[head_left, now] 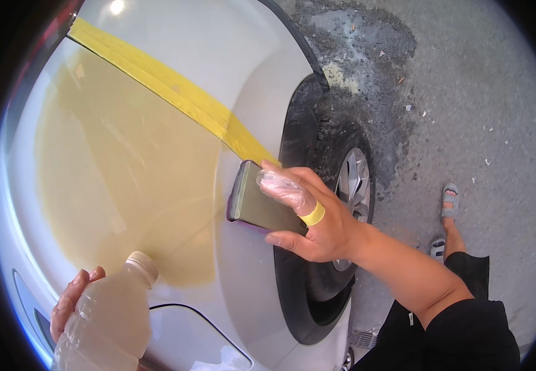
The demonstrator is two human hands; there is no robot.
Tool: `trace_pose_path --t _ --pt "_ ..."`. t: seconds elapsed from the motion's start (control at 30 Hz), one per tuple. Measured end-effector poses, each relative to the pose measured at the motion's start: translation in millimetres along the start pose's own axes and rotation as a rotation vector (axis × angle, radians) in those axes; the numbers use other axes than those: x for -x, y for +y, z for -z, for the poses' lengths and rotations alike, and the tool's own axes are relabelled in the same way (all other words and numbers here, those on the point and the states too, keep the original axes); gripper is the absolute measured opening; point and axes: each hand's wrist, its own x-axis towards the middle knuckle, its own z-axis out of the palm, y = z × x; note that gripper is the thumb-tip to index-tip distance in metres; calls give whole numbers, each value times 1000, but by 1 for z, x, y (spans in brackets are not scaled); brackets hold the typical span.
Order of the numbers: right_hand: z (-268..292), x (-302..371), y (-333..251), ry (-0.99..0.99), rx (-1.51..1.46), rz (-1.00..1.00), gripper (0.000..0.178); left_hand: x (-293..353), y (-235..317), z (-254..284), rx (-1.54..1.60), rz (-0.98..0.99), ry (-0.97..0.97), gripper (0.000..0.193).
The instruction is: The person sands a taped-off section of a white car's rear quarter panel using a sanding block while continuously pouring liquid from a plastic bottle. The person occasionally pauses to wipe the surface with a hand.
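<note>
My left hand [69, 302] is wrapped round a cloudy plastic bottle [108, 324] with a white cap [142, 268]. The bottle is tilted, its cap toward the car's panel. A faint thin streak runs from near the cap toward my right hand; whether it is liquid I cannot tell. My right hand [333, 226] grips a dark, flat sanding block [265, 204] against the panel beside the wheel arch. Clear plastic covers one of its fingers, held by a band of yellow tape [313, 214]. Between the hands spreads a tan, dull patch [135, 167] on the silver-white bodywork.
Yellow masking tape [163, 80] runs diagonally along the patch's upper edge to the black wheel-arch trim [295, 123]. Below the arch is the wheel [355, 176]. A curved panel seam [209, 318] lies near the bottle. The grey ground [465, 117] has a wet, dark stain [379, 55].
</note>
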Motion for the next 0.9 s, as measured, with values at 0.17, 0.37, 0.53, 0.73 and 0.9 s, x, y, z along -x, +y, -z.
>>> trace_pose_path --t 0.17,0.37,0.53,0.73,0.9 --pt "4 -32 6 40 118 176 84 -1 -1 -1 -6 -9 -7 126" --pt "-1 0 -1 32 47 50 71 -2 4 5 -56 23 -21 126" --pt "5 -38 10 44 132 187 80 1 -5 -5 95 20 54 127" --pt "5 -14 7 37 109 137 69 -5 -7 11 -35 -53 -43 124" --pt "2 -9 9 9 58 91 68 0 0 -1 -68 -24 -4 123"
